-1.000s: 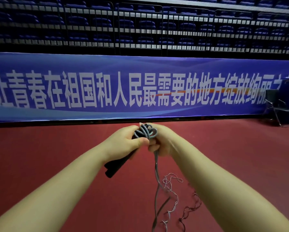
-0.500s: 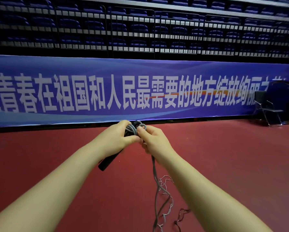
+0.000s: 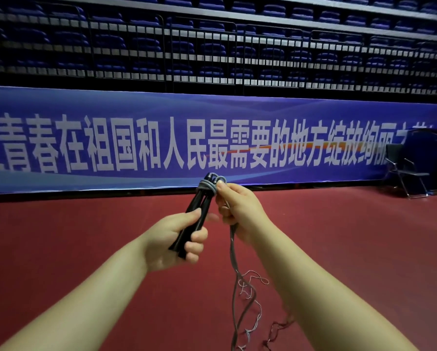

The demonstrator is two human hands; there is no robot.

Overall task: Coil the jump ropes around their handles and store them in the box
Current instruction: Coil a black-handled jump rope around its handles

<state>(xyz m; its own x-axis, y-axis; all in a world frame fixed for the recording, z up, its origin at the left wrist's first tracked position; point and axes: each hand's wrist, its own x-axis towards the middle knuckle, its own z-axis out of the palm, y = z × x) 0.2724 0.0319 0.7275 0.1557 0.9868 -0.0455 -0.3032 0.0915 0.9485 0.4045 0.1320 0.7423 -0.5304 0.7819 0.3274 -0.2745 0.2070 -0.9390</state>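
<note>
The left hand (image 3: 179, 239) has slid from the top of the black handles (image 3: 199, 214) down to their lower ends, fingers curled tight around both, so the upper part is now bare for winding. Just beyond, the right hand (image 3: 237, 209) pinches the grey jump rope (image 3: 234, 259) against the few turns already wrapped near the handle tops. Most of the rope hangs slack toward the red floor (image 3: 60, 249); coiling looks barely begun. No box is in view. A folding chair (image 3: 406, 171) stands far right.
</note>
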